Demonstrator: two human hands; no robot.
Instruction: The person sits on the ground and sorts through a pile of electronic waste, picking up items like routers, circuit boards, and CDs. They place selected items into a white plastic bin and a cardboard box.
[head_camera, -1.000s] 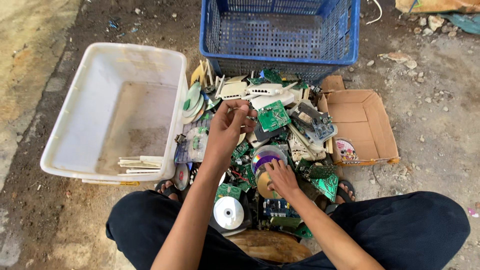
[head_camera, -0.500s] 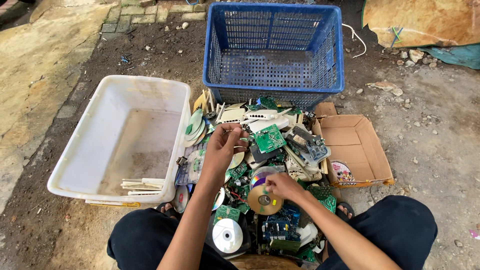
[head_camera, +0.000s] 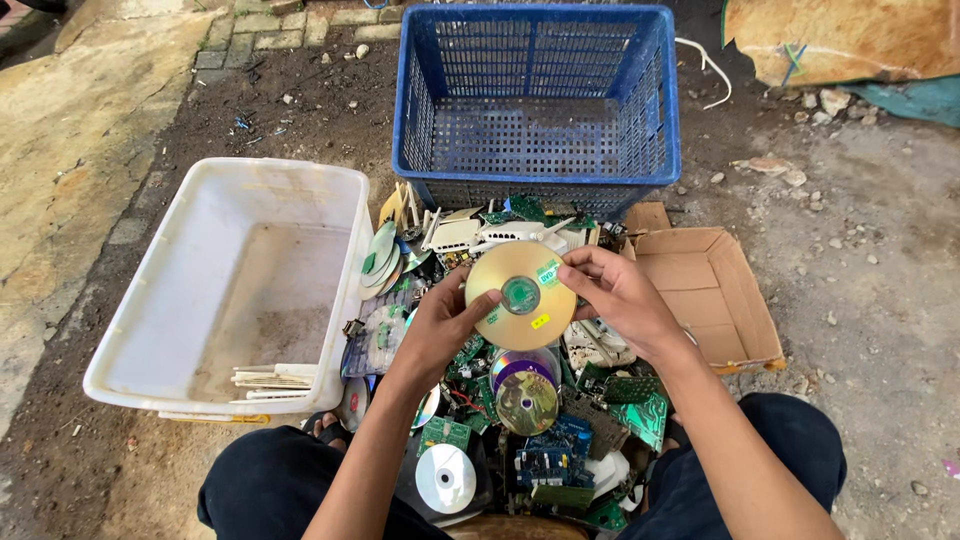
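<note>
Gold disc (head_camera: 520, 295) now lifted off the scrap pile (head_camera: 530, 420), gripped at its edges between both hands, left (head_camera: 440, 325), right (head_camera: 620, 295), blue crate (head_camera: 535, 100) bare, white tub (head_camera: 230, 290) holding few flat strips, cardboard box (head_camera: 705, 285) open.

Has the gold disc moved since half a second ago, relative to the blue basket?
Yes. The gold disc has come up off the scrap pile toward the blue basket, now held between the left hand and right hand.
</note>
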